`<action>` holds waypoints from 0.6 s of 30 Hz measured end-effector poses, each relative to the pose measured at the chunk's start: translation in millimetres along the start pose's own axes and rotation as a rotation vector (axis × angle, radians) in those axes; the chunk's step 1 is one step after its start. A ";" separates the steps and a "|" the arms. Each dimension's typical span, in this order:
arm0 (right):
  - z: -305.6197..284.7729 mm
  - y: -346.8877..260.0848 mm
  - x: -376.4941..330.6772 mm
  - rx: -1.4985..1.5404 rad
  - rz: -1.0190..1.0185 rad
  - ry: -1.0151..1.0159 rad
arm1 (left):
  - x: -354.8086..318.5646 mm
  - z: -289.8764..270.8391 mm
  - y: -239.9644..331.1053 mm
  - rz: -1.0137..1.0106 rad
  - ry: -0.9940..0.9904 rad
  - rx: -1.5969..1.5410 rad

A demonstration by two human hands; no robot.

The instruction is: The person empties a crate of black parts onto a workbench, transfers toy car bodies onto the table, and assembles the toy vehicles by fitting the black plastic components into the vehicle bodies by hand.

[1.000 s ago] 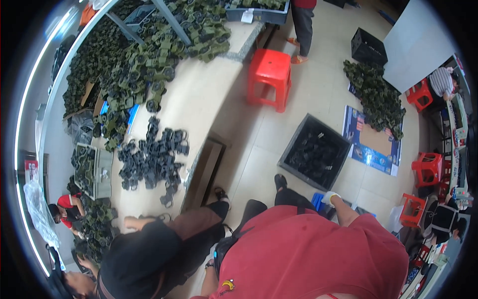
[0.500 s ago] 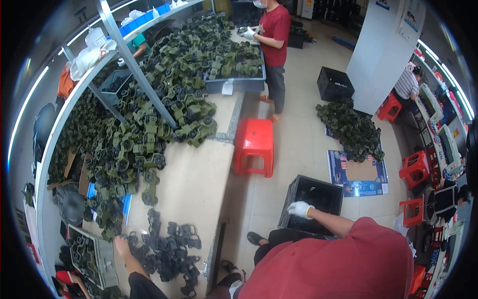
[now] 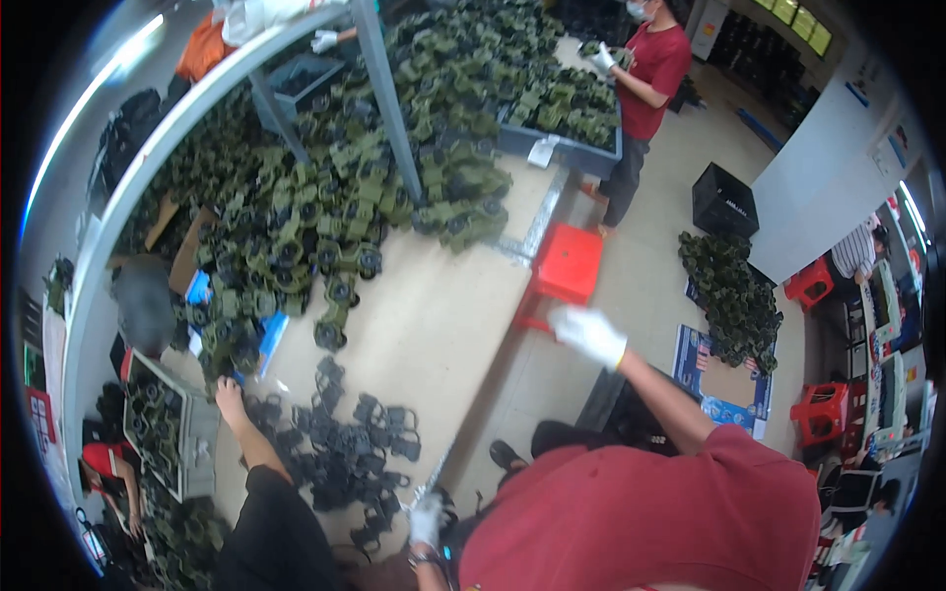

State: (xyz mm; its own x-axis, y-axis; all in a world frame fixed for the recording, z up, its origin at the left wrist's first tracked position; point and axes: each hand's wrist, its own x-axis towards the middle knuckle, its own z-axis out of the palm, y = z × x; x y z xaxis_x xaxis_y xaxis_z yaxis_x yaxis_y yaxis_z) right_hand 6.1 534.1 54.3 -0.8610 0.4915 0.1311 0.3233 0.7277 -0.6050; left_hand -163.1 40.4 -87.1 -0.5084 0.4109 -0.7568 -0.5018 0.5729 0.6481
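Note:
My right hand (image 3: 589, 335), in a white glove, reaches forward past the table's edge, its fingers stretched out and nothing visible in them. It is slightly blurred. Below its forearm is a black crate (image 3: 616, 399), largely hidden by my arm and red shirt. My left hand (image 3: 427, 520), gloved with a band at the wrist, is by the table's near edge; blur hides its fingers. Beside it on the table lie dark grey plastic frame-like parts (image 3: 360, 438). A bare hand (image 3: 229, 397) of a black-sleeved person touches the near end of a pile of olive-green toy vehicles (image 3: 325, 231).
A red stool (image 3: 570, 261) stands beside the table (image 3: 434, 305). A grey bin (image 3: 562, 150) of vehicles sits farther back, near a red-shirted person. Metal shelf posts (image 3: 389, 108) rise from the table. On the floor at right are more vehicles (image 3: 734, 300) and a black box (image 3: 724, 200).
My view has turned. My right hand has left the black crate and moved forward, toward the stool. My left hand now shows more clearly at the table's edge.

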 end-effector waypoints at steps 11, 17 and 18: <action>-155.3 -137.9 145.6 0.676 -0.674 0.494 | -149.2 -22.3 286.4 0.957 0.727 0.066; -160.2 -87.8 234.4 0.659 -0.651 0.283 | -119.2 -23.6 265.1 0.603 0.870 0.229; -161.3 -75.0 250.1 0.661 -0.651 0.260 | -116.2 -26.3 266.6 0.550 0.890 0.264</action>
State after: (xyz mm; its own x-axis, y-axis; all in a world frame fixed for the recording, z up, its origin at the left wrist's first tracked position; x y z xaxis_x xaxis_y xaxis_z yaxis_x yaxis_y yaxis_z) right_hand -170.1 679.6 259.1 -0.6537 0.2357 0.7192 -0.5420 0.5174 -0.6622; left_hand -256.2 126.8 175.9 -0.9978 0.0564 0.0348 0.0630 0.6457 0.7610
